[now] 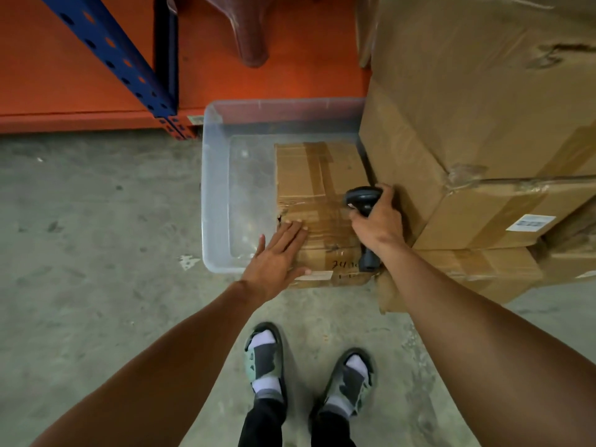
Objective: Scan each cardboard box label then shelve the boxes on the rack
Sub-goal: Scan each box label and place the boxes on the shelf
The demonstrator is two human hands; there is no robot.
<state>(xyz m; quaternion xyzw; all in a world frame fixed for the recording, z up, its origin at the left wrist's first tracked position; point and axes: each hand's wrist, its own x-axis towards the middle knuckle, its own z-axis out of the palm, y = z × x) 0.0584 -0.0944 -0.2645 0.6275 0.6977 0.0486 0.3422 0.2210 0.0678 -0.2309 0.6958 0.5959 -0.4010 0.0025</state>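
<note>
In the head view, a taped cardboard box (317,201) sits in the right part of a clear plastic bin (215,201) on the concrete floor (96,221). Its long axis runs away from the person, from the near bin rim toward the far wall of the bin, and its near end juts over that rim. The taped top faces up. A white label (317,275) and some handwriting show on the near face, which points back toward the person's feet.

The left hand (277,256) lies flat on the near left part of the box top, fingers straight and spread a little, fingertips (295,224) near a tear in the tape seam, thumb reaching along the near edge beside the label. It grasps nothing; it only presses or rests on the cardboard.

The right hand (377,217) is clenched around the handle of a black barcode scanner (362,200). The scanner head points away and slightly left over the right side of the box top, while the butt of the handle sticks out below the wrist toward the person. Whether the scanner touches the box cannot be told.

Just right of the bin stands a stack of larger cardboard cartons (483,124), one with a white label on its side. Behind the bin are an orange and blue rack (122,59) and the leg of a brown plastic chair (251,40). Two feet in sandals (267,359) and white socks stand on the floor below.
</note>
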